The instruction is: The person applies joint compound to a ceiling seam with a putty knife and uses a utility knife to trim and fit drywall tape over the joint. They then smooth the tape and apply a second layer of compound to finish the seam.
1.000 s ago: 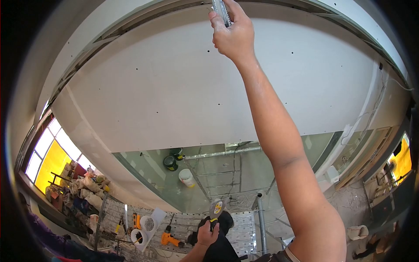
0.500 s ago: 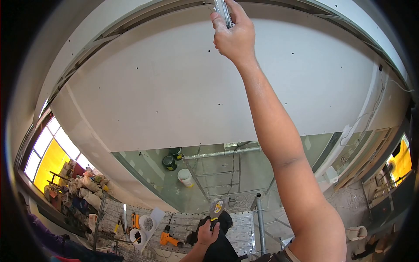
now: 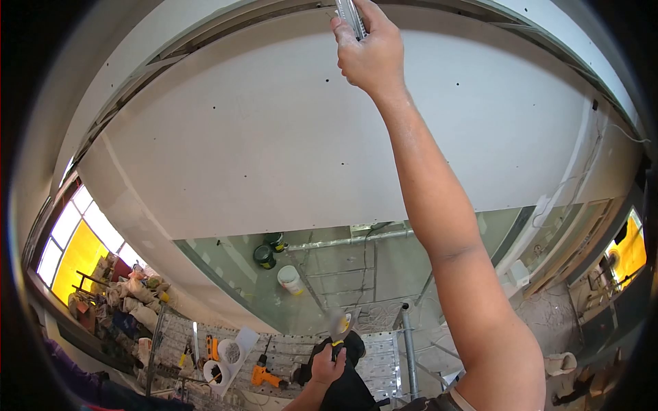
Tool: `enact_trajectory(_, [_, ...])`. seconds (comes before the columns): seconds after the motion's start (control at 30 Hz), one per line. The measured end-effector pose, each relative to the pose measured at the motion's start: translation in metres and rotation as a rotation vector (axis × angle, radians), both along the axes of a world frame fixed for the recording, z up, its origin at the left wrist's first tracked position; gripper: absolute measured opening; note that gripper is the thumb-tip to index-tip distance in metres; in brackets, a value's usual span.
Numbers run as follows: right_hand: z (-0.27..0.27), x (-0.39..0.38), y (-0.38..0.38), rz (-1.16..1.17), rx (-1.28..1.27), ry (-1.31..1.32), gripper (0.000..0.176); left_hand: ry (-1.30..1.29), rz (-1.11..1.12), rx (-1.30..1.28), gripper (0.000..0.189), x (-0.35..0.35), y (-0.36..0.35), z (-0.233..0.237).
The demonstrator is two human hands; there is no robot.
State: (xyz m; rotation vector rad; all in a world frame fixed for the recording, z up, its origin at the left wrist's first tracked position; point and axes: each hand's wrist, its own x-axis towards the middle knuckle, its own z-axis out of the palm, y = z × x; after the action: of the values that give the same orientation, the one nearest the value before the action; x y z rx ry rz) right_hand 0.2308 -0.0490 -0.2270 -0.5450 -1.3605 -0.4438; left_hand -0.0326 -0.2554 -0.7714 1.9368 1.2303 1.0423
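My right hand (image 3: pixel 372 53) is raised at the top centre, its fingers wrapped round a slim metal strip (image 3: pixel 351 15) with a row of teeth or slots. The strip's upper end runs out of view beside the dark gap above the white board (image 3: pixel 274 137). Low in the view, my left hand (image 3: pixel 327 366) grips the black and yellow handle of a putty knife (image 3: pixel 339 329), blade pointing up and slightly blurred. The knife is just above my dark-clothed leg.
Below is a metal scaffold platform (image 3: pixel 380 356) with an orange drill (image 3: pixel 266 373), white cups (image 3: pixel 233 352) and hand tools. A grey scaffold post (image 3: pixel 410 353) rises right of my leg. Buckets (image 3: pixel 290 279) stand on the floor beyond; sacks (image 3: pixel 144 315) are piled at left.
My head view has shifted very slightly, and my raised hand with the strip sits slightly more to the right. Both hands keep their hold.
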Motion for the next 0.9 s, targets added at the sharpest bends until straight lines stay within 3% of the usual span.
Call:
enact_trajectory(0.13, [0.004,-0.004,-0.015,-0.024,-0.089,0.035,0.045,-0.004,-0.008,0.018,0.031,0.003,0.001,0.003])
enact_trajectory(0.2, [0.005,-0.008,-0.022,0.093,-0.201,0.079,0.045,0.005,-0.009,0.038,0.030,0.003,0.002,0.000])
enact_trajectory(0.33, [0.003,-0.014,-0.006,-0.056,-0.087,0.069,0.045,0.007,-0.017,0.077,0.029,0.002,0.004,-0.007])
enact_trajectory(0.43, [0.002,-0.026,0.001,-0.005,0.004,0.062,0.046,-0.016,-0.038,0.058,0.029,0.007,0.004,-0.001])
enact_trajectory(0.63, [0.000,-0.056,-0.002,0.160,-0.160,0.175,0.051,0.019,-0.037,0.068,0.029,0.015,0.004,-0.003])
enact_trajectory(0.7, [-0.004,-0.071,-0.005,-0.230,0.029,0.198,0.050,0.023,-0.040,0.061,0.029,0.019,0.005,-0.001])
enact_trajectory(0.73, [-0.002,-0.066,-0.008,-0.228,0.028,0.199,0.050,0.027,-0.044,0.054,0.028,0.020,0.004,0.001])
enact_trajectory(0.8, [0.013,-0.060,-0.028,0.256,-0.474,0.270,0.046,0.029,-0.028,0.058,0.028,0.021,0.006,-0.005])
enact_trajectory(0.83, [0.012,-0.060,-0.027,0.260,-0.477,0.264,0.046,0.032,-0.017,0.060,0.028,0.021,0.006,-0.008])
enact_trajectory(0.9, [0.005,-0.058,-0.016,0.153,-0.213,0.248,0.044,0.027,-0.006,0.070,0.028,0.020,0.007,-0.005])
